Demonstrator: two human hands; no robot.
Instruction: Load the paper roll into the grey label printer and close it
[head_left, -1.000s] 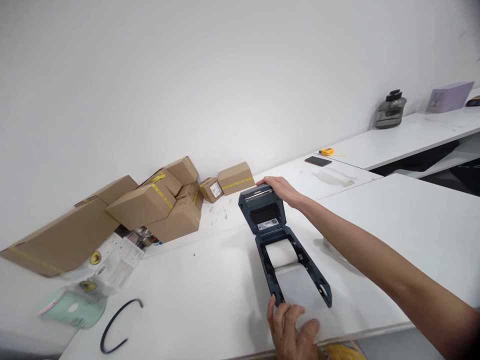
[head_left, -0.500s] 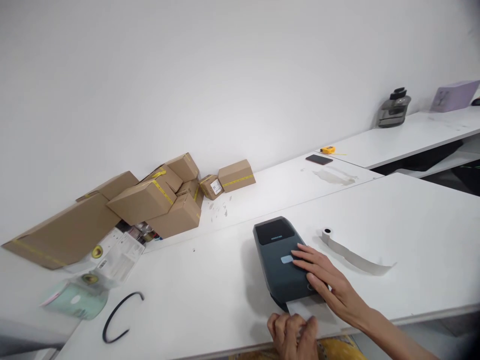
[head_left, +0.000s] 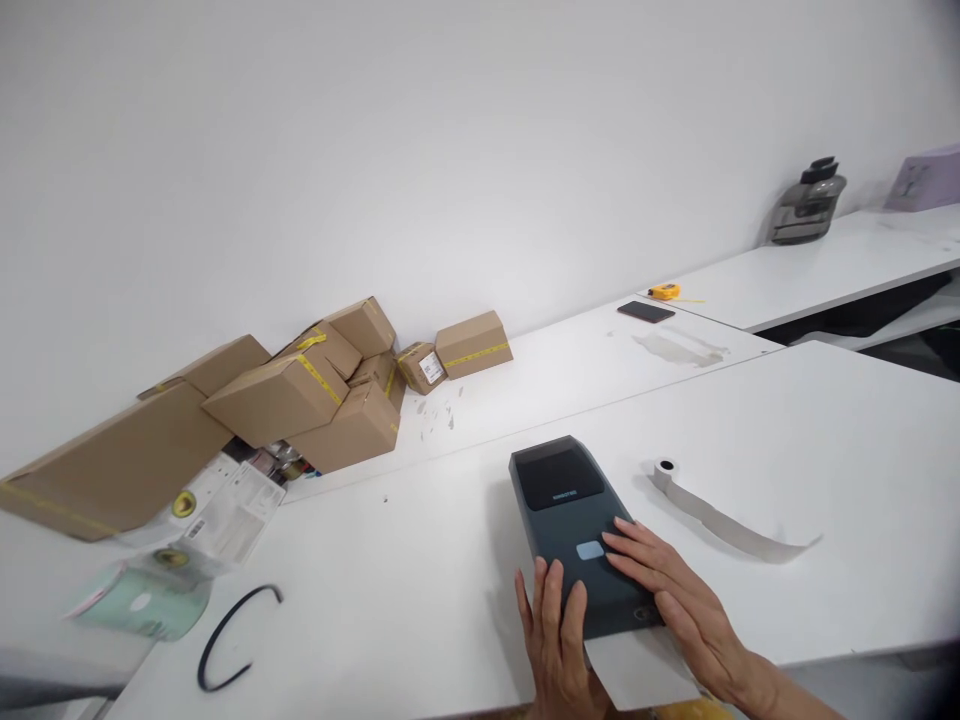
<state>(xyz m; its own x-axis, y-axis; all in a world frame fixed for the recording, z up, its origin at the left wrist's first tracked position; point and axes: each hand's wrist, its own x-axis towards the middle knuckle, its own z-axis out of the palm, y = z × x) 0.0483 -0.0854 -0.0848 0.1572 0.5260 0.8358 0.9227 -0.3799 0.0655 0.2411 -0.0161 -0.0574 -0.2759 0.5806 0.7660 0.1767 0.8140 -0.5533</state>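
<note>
A dark grey label printer (head_left: 570, 510) lies on the white table (head_left: 810, 420) with its lid down. A white paper strip (head_left: 637, 665) sticks out of its near end. My left hand (head_left: 555, 640) lies flat on the printer's near left corner, fingers spread. My right hand (head_left: 675, 595) rests flat on the lid's right side, fingertips next to a small light button (head_left: 590, 550). Neither hand grips anything.
A nearly spent paper roll (head_left: 664, 468) with a long loose strip lies right of the printer. Several cardboard boxes (head_left: 300, 395) are piled at the wall. A black cable (head_left: 229, 635), a mint tape roll (head_left: 142, 605) and leaflets lie left. A phone (head_left: 646, 312) sits farther back.
The printer's lid went from standing open to shut. My right hand came down from the lid's top onto the closed lid. My left hand moved from the paper onto the printer.
</note>
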